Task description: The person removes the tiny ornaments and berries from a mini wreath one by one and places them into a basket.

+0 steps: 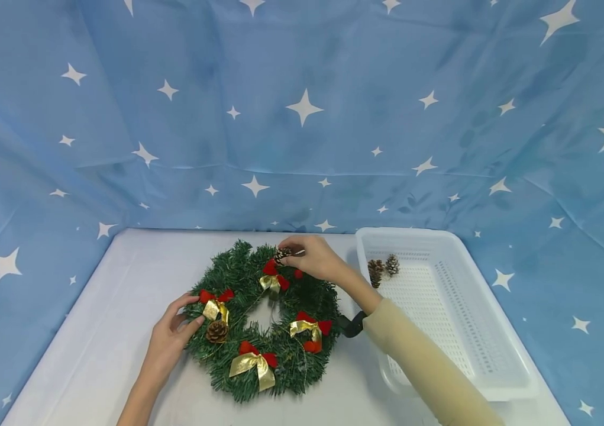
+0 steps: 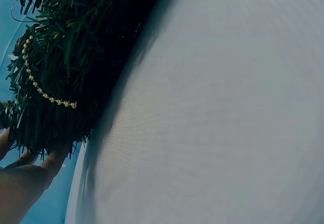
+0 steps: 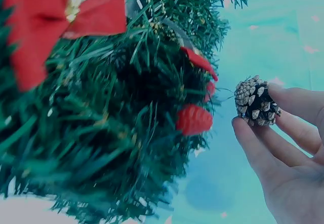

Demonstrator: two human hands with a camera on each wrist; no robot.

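A green wreath [image 1: 302,361] with red-and-gold bows lies on the white table. My right hand [image 1: 315,257] pinches a small pine cone [image 3: 254,102] between thumb and fingers, over the wreath's far part by a bow [image 1: 271,278]. A thin wire sticks out from that cone toward the greenery. My left hand [image 1: 170,337] grips the wreath's left edge, thumb near a gold-tailed bow [image 1: 215,306] and a brown pine cone [image 1: 217,332] set in the branches. The left wrist view has a gold bead string [image 2: 38,87] on the wreath's side, with fingertips partly hidden under the needles.
On the right stands a white plastic basket [image 1: 472,307] with a few pine cones [image 1: 392,264] in its far left corner. My right forearm reaches across its near side. A blue star-patterned cloth [image 1: 302,142] hangs behind the table.
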